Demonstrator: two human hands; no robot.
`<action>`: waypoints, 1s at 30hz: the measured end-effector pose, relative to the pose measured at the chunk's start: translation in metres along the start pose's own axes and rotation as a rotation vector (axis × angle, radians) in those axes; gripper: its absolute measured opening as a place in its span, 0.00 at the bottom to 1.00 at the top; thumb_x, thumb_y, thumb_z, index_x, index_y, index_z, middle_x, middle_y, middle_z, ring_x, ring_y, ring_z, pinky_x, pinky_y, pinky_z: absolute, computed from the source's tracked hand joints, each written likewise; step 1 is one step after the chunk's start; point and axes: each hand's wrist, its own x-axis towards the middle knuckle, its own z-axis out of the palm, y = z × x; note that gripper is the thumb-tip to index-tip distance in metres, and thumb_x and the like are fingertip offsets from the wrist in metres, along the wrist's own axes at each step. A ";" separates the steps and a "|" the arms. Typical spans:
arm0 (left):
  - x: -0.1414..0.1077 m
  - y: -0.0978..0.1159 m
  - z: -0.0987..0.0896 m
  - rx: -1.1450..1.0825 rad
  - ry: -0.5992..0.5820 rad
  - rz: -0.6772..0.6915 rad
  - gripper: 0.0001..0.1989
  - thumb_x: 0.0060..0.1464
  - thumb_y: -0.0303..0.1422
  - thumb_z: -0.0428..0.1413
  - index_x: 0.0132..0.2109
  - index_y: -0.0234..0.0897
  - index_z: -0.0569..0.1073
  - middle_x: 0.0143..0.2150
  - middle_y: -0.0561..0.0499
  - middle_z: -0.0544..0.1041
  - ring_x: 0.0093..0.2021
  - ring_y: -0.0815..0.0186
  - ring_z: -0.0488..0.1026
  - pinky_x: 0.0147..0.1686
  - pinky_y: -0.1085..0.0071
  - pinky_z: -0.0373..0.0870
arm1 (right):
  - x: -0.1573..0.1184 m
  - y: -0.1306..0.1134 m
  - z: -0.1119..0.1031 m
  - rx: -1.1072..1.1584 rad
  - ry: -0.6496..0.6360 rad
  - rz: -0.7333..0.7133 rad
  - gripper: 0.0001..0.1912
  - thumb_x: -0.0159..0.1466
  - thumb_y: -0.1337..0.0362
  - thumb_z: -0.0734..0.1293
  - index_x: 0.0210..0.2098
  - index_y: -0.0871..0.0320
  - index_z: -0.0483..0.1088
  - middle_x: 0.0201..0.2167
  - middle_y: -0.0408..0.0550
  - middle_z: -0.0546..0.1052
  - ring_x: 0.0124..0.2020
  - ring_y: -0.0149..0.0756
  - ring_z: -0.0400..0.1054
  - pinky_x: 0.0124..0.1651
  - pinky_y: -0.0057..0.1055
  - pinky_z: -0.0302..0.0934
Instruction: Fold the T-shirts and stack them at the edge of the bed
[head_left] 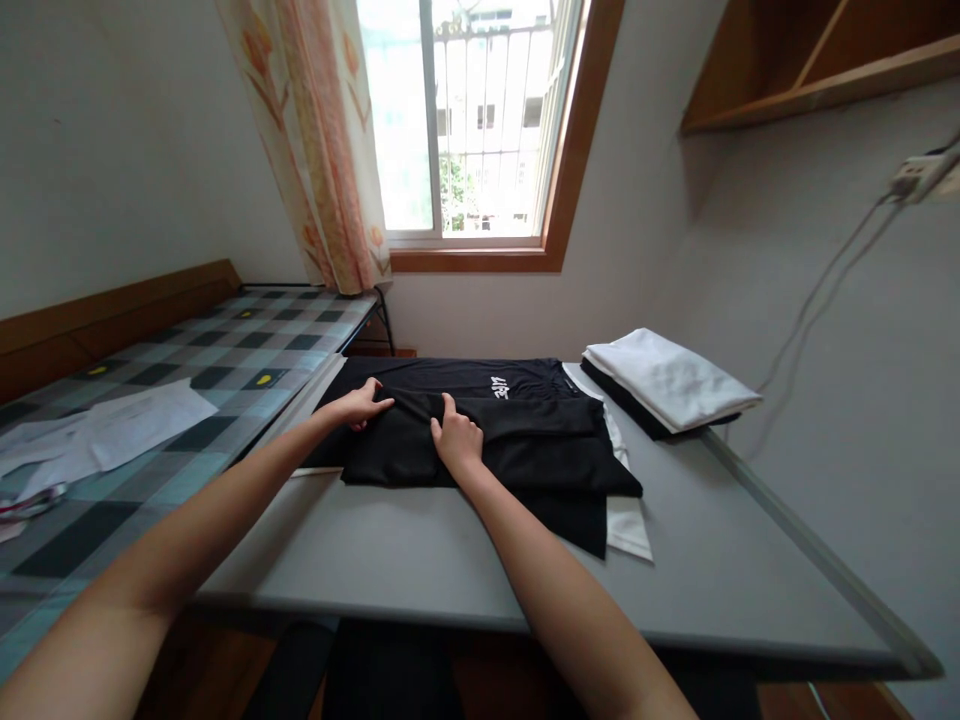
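Observation:
A black shirt point(525, 440) with white "LIFE" lettering lies on the grey table, its near side folded over in a long flap. White cloth shows past its right end, with a black sleeve-like piece beside it. My left hand point(358, 405) pinches the left end of the flap's upper edge. Farther right on the same edge, my right hand point(457, 438) has its lower fingers curled on the cloth and its index finger pointing away from me. The fabric under my palms is hidden.
Folded white and black clothes point(667, 375) are stacked at the table's point(390, 550) back right. A checked bed point(150, 400) with white papers point(112, 430) stands left. Ahead are a curtain point(322, 150) and window; a wooden shelf point(825, 85) hangs upper right.

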 end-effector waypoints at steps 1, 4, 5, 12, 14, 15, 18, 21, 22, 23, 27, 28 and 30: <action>-0.003 -0.001 0.003 -0.007 0.030 -0.007 0.34 0.55 0.51 0.53 0.60 0.37 0.53 0.33 0.47 0.73 0.25 0.63 0.73 0.22 0.72 0.70 | 0.000 0.001 0.000 0.008 0.000 -0.005 0.29 0.67 0.58 0.60 0.66 0.53 0.51 0.41 0.57 0.79 0.41 0.46 0.74 0.44 0.37 0.63; -0.009 -0.006 0.012 -0.057 0.137 0.025 0.31 0.56 0.48 0.53 0.60 0.37 0.54 0.38 0.44 0.74 0.30 0.60 0.74 0.25 0.71 0.71 | 0.001 0.003 0.000 0.049 0.019 -0.047 0.26 0.68 0.57 0.59 0.65 0.49 0.54 0.44 0.53 0.78 0.43 0.42 0.73 0.44 0.34 0.63; -0.010 -0.008 0.014 -0.068 0.179 0.045 0.30 0.56 0.47 0.53 0.59 0.37 0.55 0.39 0.44 0.74 0.32 0.60 0.75 0.28 0.70 0.71 | 0.001 0.004 0.001 0.056 0.028 -0.068 0.24 0.69 0.58 0.58 0.63 0.49 0.57 0.45 0.52 0.77 0.44 0.41 0.72 0.45 0.33 0.62; -0.014 -0.020 0.025 0.022 0.369 0.134 0.22 0.58 0.39 0.53 0.56 0.36 0.60 0.38 0.46 0.74 0.39 0.56 0.75 0.41 0.65 0.68 | 0.004 0.005 0.011 -0.053 0.046 -0.134 0.15 0.68 0.59 0.60 0.52 0.49 0.70 0.44 0.51 0.75 0.46 0.42 0.68 0.45 0.32 0.61; -0.018 -0.017 0.027 0.060 0.412 0.156 0.22 0.58 0.38 0.53 0.57 0.36 0.60 0.40 0.44 0.74 0.41 0.55 0.75 0.41 0.64 0.68 | 0.004 0.005 0.011 -0.070 0.050 -0.137 0.16 0.68 0.59 0.59 0.53 0.49 0.71 0.44 0.51 0.75 0.45 0.42 0.68 0.44 0.32 0.61; -0.022 -0.014 0.029 0.093 0.456 0.176 0.22 0.59 0.38 0.52 0.58 0.36 0.60 0.42 0.42 0.74 0.42 0.54 0.75 0.42 0.63 0.68 | 0.004 0.005 0.011 -0.068 0.051 -0.141 0.16 0.68 0.59 0.59 0.53 0.49 0.71 0.44 0.51 0.75 0.45 0.41 0.68 0.44 0.32 0.61; -0.037 -0.003 0.037 0.247 0.621 0.328 0.20 0.60 0.39 0.50 0.57 0.37 0.65 0.52 0.37 0.70 0.51 0.50 0.71 0.48 0.58 0.66 | 0.004 0.006 0.010 -0.031 0.060 -0.169 0.17 0.69 0.58 0.57 0.54 0.50 0.70 0.44 0.51 0.76 0.46 0.40 0.68 0.46 0.31 0.60; -0.050 0.010 0.053 0.353 0.606 0.554 0.19 0.63 0.41 0.46 0.56 0.40 0.69 0.58 0.40 0.68 0.60 0.50 0.64 0.56 0.55 0.59 | 0.003 0.006 0.008 0.012 0.068 -0.196 0.19 0.70 0.57 0.56 0.55 0.52 0.69 0.46 0.52 0.76 0.48 0.40 0.68 0.49 0.31 0.58; -0.052 0.013 0.061 0.370 0.564 0.593 0.20 0.63 0.42 0.46 0.57 0.40 0.69 0.60 0.40 0.67 0.62 0.51 0.61 0.58 0.54 0.56 | 0.002 0.006 0.008 0.017 0.063 -0.197 0.19 0.70 0.58 0.56 0.55 0.53 0.69 0.46 0.52 0.76 0.48 0.40 0.67 0.50 0.32 0.58; -0.054 0.017 0.068 0.385 0.522 0.605 0.22 0.64 0.43 0.45 0.59 0.40 0.68 0.61 0.41 0.67 0.64 0.50 0.59 0.60 0.53 0.53 | 0.002 0.006 0.007 0.019 0.053 -0.196 0.19 0.69 0.59 0.57 0.55 0.54 0.69 0.47 0.52 0.76 0.49 0.40 0.67 0.51 0.32 0.58; -0.053 0.024 0.092 0.424 0.425 0.548 0.25 0.64 0.44 0.43 0.64 0.42 0.62 0.66 0.43 0.62 0.68 0.50 0.52 0.64 0.49 0.43 | 0.004 0.006 0.005 0.016 -0.001 -0.191 0.18 0.69 0.64 0.56 0.54 0.57 0.70 0.47 0.54 0.76 0.50 0.40 0.67 0.52 0.32 0.56; -0.052 0.025 0.095 0.424 0.416 0.538 0.26 0.64 0.45 0.43 0.65 0.43 0.61 0.67 0.44 0.61 0.68 0.51 0.51 0.65 0.49 0.42 | 0.005 0.006 0.005 0.018 -0.010 -0.191 0.19 0.69 0.65 0.55 0.54 0.57 0.71 0.46 0.54 0.76 0.49 0.40 0.67 0.52 0.32 0.56; -0.050 0.026 0.098 0.423 0.403 0.529 0.26 0.65 0.45 0.42 0.66 0.42 0.61 0.68 0.44 0.60 0.69 0.51 0.50 0.65 0.48 0.41 | 0.005 0.007 0.004 0.026 -0.016 -0.188 0.19 0.69 0.66 0.54 0.53 0.57 0.71 0.45 0.54 0.76 0.48 0.40 0.67 0.52 0.32 0.57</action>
